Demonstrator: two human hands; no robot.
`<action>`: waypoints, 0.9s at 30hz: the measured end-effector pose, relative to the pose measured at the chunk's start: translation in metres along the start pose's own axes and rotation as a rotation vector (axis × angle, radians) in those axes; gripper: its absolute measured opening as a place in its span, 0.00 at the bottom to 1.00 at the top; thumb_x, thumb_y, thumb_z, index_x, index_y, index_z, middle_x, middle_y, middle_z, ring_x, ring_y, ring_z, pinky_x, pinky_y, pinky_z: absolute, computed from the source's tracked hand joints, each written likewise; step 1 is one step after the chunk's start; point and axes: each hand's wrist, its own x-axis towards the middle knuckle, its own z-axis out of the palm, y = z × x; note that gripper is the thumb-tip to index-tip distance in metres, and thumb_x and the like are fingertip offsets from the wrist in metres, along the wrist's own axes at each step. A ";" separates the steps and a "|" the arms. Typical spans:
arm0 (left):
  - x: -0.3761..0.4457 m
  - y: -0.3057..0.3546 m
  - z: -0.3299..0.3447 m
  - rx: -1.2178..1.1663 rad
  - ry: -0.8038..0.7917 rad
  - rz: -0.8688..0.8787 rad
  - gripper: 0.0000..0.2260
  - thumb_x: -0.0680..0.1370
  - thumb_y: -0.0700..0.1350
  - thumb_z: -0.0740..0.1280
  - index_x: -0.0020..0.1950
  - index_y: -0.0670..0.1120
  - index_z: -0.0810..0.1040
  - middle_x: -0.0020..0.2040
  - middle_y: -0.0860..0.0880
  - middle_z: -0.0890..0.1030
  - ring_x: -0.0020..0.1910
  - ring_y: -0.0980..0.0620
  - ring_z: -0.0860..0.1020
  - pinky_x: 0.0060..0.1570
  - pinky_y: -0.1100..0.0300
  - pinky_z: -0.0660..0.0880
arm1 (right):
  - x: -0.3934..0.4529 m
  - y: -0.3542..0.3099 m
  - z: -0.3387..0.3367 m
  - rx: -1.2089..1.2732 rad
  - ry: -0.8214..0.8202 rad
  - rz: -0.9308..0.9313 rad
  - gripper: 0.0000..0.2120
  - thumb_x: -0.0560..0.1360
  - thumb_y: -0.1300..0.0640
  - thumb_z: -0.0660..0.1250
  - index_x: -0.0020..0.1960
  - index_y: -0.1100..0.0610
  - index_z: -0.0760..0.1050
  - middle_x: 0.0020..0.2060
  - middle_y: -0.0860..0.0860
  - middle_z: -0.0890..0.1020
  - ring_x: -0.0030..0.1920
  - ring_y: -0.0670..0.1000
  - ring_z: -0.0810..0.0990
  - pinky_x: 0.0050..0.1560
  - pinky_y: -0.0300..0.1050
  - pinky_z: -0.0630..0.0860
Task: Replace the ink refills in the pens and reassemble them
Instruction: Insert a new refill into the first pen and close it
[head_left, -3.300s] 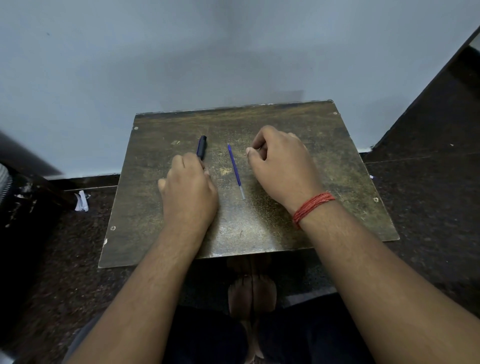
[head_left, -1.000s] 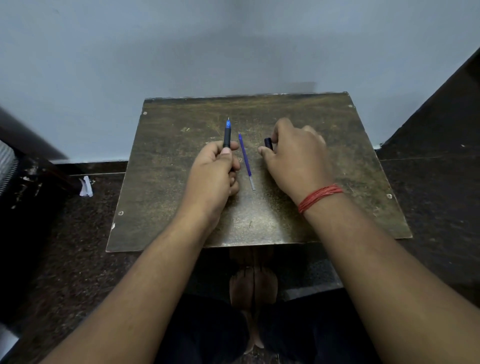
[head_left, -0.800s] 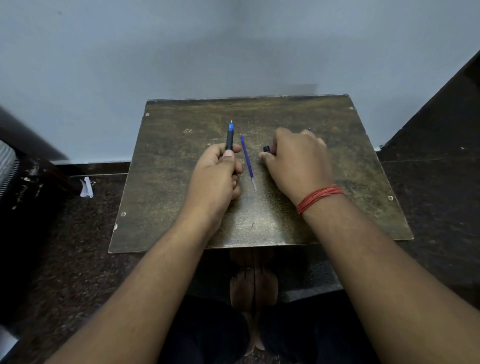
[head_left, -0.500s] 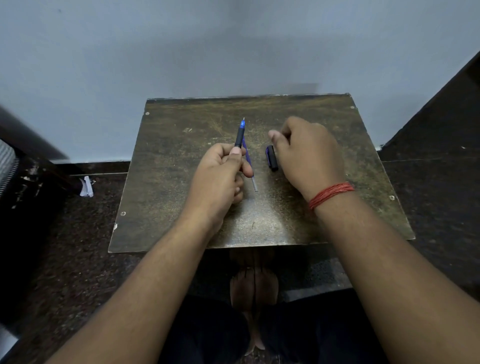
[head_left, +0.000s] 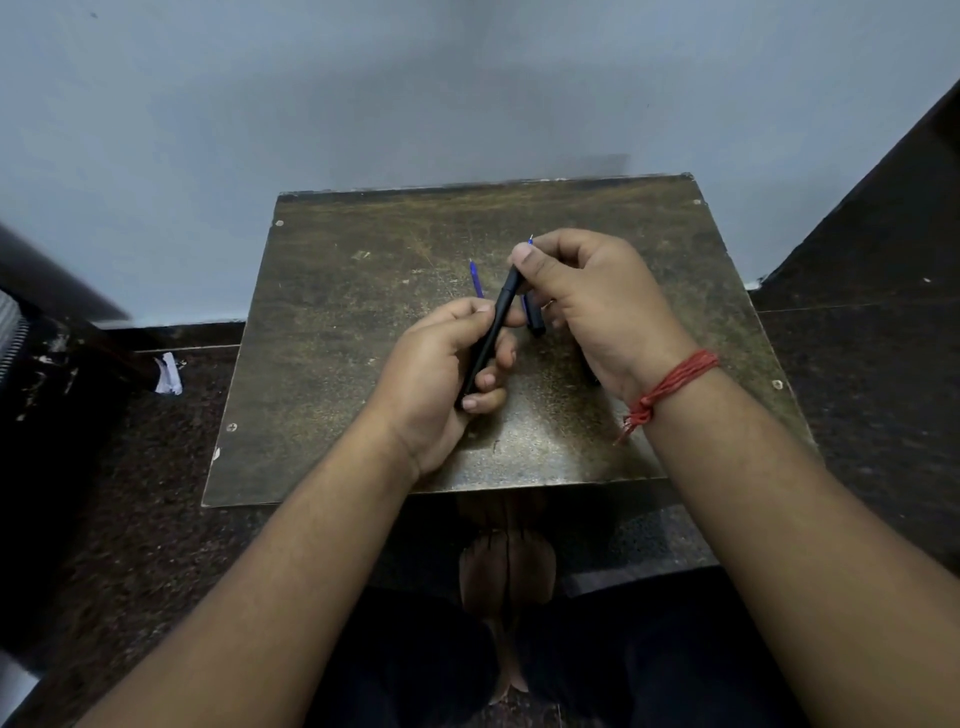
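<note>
A black pen (head_left: 493, 325) slants up to the right above the worn board (head_left: 363, 322). My left hand (head_left: 441, 379) grips its lower barrel, and my right hand (head_left: 587, 296) pinches its upper end, with the fine tip poking out past my right fingers. The pen's black cap (head_left: 535, 318) lies on the board just under my right hand. A blue ink refill (head_left: 475, 278) lies on the board behind my left hand, mostly hidden, only its far end showing.
The board stands against a pale wall, with screw heads near its corners. Dark speckled floor surrounds it. A scrap of white paper (head_left: 169, 374) lies on the floor at the left. My feet (head_left: 506, 577) show below the board's front edge.
My right hand set the cap down on the board and came over to the pen's upper end. My left hand tilted the pen to the right and lifted it nearer to me.
</note>
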 end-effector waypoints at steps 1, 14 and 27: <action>0.000 0.000 0.000 -0.010 -0.001 -0.009 0.09 0.82 0.41 0.56 0.50 0.40 0.75 0.31 0.47 0.71 0.25 0.56 0.63 0.21 0.66 0.54 | 0.000 0.000 0.000 0.022 -0.012 0.010 0.06 0.79 0.56 0.68 0.43 0.54 0.81 0.36 0.52 0.82 0.40 0.55 0.78 0.30 0.38 0.69; -0.001 0.001 0.001 -0.061 -0.016 -0.061 0.09 0.83 0.42 0.56 0.49 0.41 0.74 0.34 0.47 0.70 0.24 0.57 0.62 0.20 0.68 0.55 | -0.003 -0.001 0.005 0.169 -0.092 0.036 0.06 0.80 0.63 0.66 0.53 0.65 0.79 0.33 0.51 0.80 0.30 0.48 0.75 0.34 0.40 0.70; -0.001 -0.002 0.005 0.031 0.000 0.006 0.12 0.85 0.43 0.55 0.48 0.40 0.74 0.28 0.50 0.69 0.19 0.60 0.59 0.18 0.70 0.55 | -0.002 0.001 0.003 0.102 0.015 0.053 0.12 0.74 0.54 0.75 0.39 0.55 0.74 0.32 0.56 0.78 0.29 0.49 0.74 0.27 0.38 0.69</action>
